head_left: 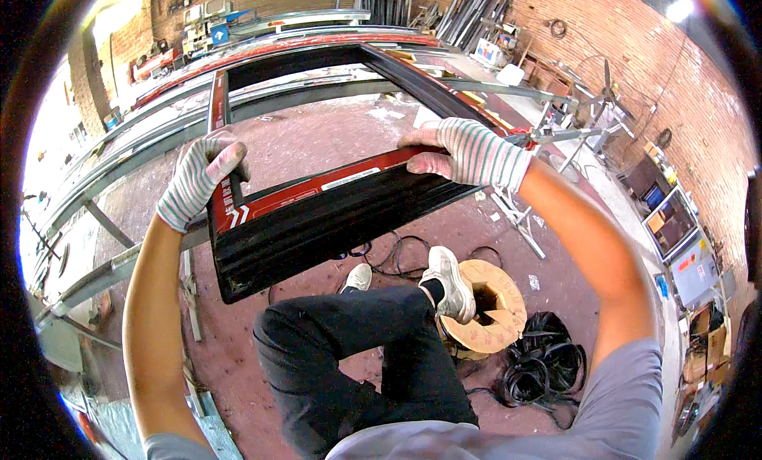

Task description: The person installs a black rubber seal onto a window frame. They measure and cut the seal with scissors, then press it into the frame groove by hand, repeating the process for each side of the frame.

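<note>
A rectangular window frame [333, 230] of dark profile, with red film along its faces, is tilted in front of me over the metal rails. My left hand [198, 174], in a striped knit glove, is closed around the frame's left side near its close left corner. On the near bar, right of its middle, my right hand [472, 150] grips the red-filmed edge, thumb in front and fingers over the top. It wears the same kind of glove. The frame's far bar lies close above the rails; I cannot tell whether it rests on them.
Long metal rails [123, 257] on supports run along the left and across the back. Below, my shoe is by a cardboard reel [508, 301], with a heap of black strip [544, 361] beside it. Loose black strip lies on the floor. Long profiles [468, 19] lean against the brick wall.
</note>
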`<state>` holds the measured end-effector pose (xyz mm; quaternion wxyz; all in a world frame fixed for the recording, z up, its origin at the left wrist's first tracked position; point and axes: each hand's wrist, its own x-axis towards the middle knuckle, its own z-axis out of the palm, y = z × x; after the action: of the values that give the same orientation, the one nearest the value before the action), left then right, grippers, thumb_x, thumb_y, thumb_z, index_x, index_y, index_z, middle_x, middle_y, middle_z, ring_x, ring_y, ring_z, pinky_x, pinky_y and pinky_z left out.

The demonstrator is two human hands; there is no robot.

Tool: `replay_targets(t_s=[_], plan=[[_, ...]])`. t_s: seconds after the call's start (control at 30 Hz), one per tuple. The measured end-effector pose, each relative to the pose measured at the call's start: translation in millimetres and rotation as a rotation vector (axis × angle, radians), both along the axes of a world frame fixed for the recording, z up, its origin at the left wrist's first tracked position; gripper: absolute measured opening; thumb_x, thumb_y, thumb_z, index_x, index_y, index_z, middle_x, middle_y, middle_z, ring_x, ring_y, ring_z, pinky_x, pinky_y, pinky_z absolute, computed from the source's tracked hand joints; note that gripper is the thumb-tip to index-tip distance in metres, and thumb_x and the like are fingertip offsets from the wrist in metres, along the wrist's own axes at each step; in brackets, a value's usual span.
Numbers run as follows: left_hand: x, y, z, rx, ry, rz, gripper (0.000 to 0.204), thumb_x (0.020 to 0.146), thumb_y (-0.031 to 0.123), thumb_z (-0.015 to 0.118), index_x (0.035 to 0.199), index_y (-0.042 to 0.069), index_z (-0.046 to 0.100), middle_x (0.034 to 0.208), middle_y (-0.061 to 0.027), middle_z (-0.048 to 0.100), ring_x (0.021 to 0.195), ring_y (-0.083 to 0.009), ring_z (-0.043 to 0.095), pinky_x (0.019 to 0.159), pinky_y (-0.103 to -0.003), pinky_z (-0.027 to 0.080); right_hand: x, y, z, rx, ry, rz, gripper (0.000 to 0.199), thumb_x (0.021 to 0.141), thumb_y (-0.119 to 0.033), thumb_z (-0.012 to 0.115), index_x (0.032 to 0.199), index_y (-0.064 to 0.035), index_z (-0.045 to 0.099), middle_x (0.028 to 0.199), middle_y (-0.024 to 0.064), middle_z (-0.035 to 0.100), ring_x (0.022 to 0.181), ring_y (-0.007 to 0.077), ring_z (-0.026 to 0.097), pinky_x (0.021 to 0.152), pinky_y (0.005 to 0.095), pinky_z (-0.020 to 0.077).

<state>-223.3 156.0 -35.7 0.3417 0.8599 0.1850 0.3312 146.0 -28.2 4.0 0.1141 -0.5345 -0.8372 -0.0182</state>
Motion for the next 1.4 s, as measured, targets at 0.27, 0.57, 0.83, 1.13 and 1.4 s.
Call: replay_targets(t_s=[0.27, 0.57, 0.83, 1.13, 1.4], plan=[[2, 2, -4, -0.027, -0.017, -0.014, 0.058, 0.097, 0.054, 0.056, 0.072, 0.002, 0.065, 0.069, -0.0025, 0.064, 0.068, -0.0105, 0.059, 0.067, -0.028, 0.049, 31, -6, -4, 0.026, 0.026, 0.002, 0.047, 0.093, -0.035, 0.067, 0.125, -0.0021, 0.062, 0.108, 0.0181, 0.066, 0.104, 0.0335, 0.064, 0.091, 0.0394, 0.0507], [1, 7, -5, -0.018, 0.001, -0.048, 0.061, 0.096, 0.059, 0.053, 0.071, 0.004, 0.061, 0.076, -0.002, 0.06, 0.073, -0.0128, 0.054, 0.075, -0.028, 0.044, 54, -7, -9, 0.089, 0.096, -0.019, 0.05, 0.091, -0.048, 0.067, 0.118, -0.0056, 0.067, 0.109, 0.0185, 0.069, 0.105, 0.0344, 0.066, 0.093, 0.0406, 0.0511], [2, 6, -5, 0.098, -0.071, -0.025, 0.065, 0.095, 0.063, 0.051, 0.068, 0.005, 0.06, 0.068, -0.0031, 0.06, 0.063, -0.0108, 0.055, 0.06, -0.026, 0.045, 53, -8, -7, 0.132, 0.057, -0.021, 0.041, 0.091, -0.041, 0.068, 0.112, -0.0059, 0.068, 0.099, 0.0182, 0.068, 0.096, 0.0369, 0.066, 0.084, 0.0415, 0.0525], [0, 10, -11, -0.038, -0.048, 0.002, 0.066, 0.094, 0.063, 0.053, 0.069, 0.003, 0.064, 0.067, -0.0032, 0.059, 0.07, -0.0138, 0.055, 0.069, -0.028, 0.043, 88, -8, -10, 0.157, 0.01, -0.032, 0.036, 0.091, -0.031, 0.068, 0.114, -0.0032, 0.066, 0.091, 0.0159, 0.067, 0.088, 0.0329, 0.065, 0.081, 0.0412, 0.051], [8, 2, -5, 0.087, -0.09, -0.036, 0.065, 0.095, 0.061, 0.052, 0.068, 0.003, 0.062, 0.069, -0.003, 0.058, 0.073, -0.013, 0.054, 0.07, -0.027, 0.043, 92, -12, -9, 0.192, -0.036, -0.011, 0.039, 0.089, -0.034, 0.07, 0.111, -0.0017, 0.067, 0.095, 0.0162, 0.069, 0.093, 0.0344, 0.066, 0.084, 0.0425, 0.0517]])
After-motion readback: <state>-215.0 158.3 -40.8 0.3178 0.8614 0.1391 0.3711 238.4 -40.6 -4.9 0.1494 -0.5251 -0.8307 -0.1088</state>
